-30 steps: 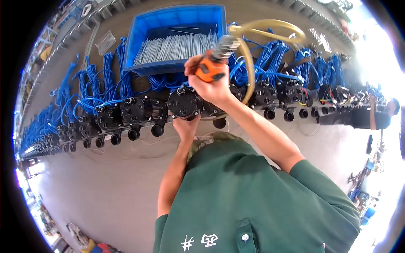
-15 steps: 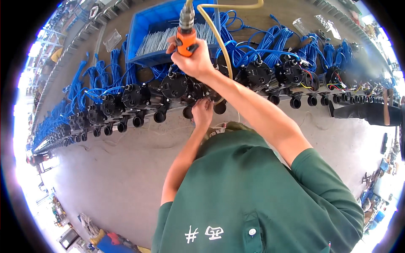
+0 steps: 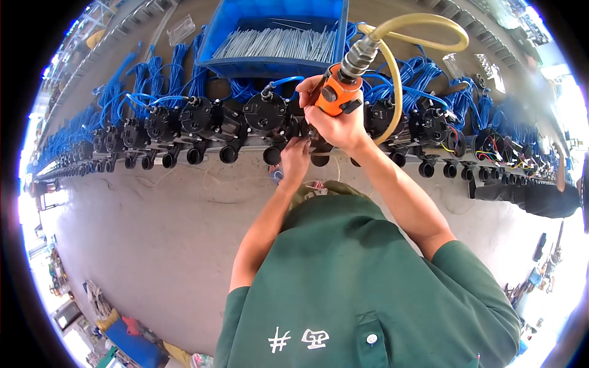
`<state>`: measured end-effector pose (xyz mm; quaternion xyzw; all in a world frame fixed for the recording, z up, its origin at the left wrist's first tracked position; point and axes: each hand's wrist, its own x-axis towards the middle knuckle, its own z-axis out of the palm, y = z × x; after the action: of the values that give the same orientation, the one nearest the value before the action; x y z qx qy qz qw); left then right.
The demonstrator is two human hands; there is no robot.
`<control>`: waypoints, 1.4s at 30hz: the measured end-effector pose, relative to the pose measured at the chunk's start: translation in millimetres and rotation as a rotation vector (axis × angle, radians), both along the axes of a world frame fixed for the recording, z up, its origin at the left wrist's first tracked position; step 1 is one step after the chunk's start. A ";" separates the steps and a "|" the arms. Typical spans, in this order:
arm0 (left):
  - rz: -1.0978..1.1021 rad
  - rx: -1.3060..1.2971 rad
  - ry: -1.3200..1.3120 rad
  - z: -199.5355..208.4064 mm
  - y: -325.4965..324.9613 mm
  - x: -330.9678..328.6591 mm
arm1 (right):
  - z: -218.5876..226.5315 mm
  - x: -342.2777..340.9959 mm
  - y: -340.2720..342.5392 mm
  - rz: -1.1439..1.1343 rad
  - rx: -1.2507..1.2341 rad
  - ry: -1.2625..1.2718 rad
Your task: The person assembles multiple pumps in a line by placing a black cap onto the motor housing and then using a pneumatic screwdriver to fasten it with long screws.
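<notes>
My right hand (image 3: 341,127) is wrapped round an orange air screwdriver (image 3: 336,97), held over the row of black units. A yellowish air hose (image 3: 423,19) loops from the metal coupling (image 3: 359,56) at its top. The tool's tip is hidden behind my hand. Lower and slightly left, my left hand (image 3: 296,159) has its fingers closed against the front of a black unit; whatever they pinch is hidden. Just left of them sits a round black cylindrical housing (image 3: 265,115) with a blue cable at its top.
Behind the row stands a blue bin (image 3: 210,52) of thin pale rods (image 3: 276,44). Coiled blue cables (image 3: 177,64) lie along the bench on both sides. More black housings (image 3: 197,115) stretch left and right, some with coloured wires (image 3: 489,146). Another person's arm (image 3: 559,168) shows far right.
My right hand has brought the air screwdriver right and down, from in front of the blue bin to above the black units. My left hand stays at the row's front edge. The view has shifted slightly.
</notes>
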<state>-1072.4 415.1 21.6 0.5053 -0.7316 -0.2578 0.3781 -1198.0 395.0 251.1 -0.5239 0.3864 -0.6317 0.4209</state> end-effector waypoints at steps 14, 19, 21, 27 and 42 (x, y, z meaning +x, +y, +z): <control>-0.079 0.040 -0.201 70.4 -0.3 22.6 | 21.1 -9.7 -0.2 0.086 -0.071 -0.012; -0.238 -0.329 0.095 261.8 -70.3 20.8 | 43.7 -69.9 24.5 -0.220 -0.161 -0.147; -0.370 0.052 0.009 281.8 -131.8 -5.2 | 34.4 -77.0 32.4 -0.336 -0.091 -0.239; -1.184 0.495 -0.587 157.7 -229.1 -61.2 | 35.4 -80.0 43.0 -0.618 0.129 -0.126; -1.904 -0.096 -0.464 78.4 -222.9 -130.9 | 30.1 -50.8 18.6 -0.937 0.145 -0.183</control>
<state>-1203.2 192.2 100.0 -0.2735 -0.8992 -0.3194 -0.1207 -1248.8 413.6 281.1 -0.2050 0.5851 -0.7684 0.1585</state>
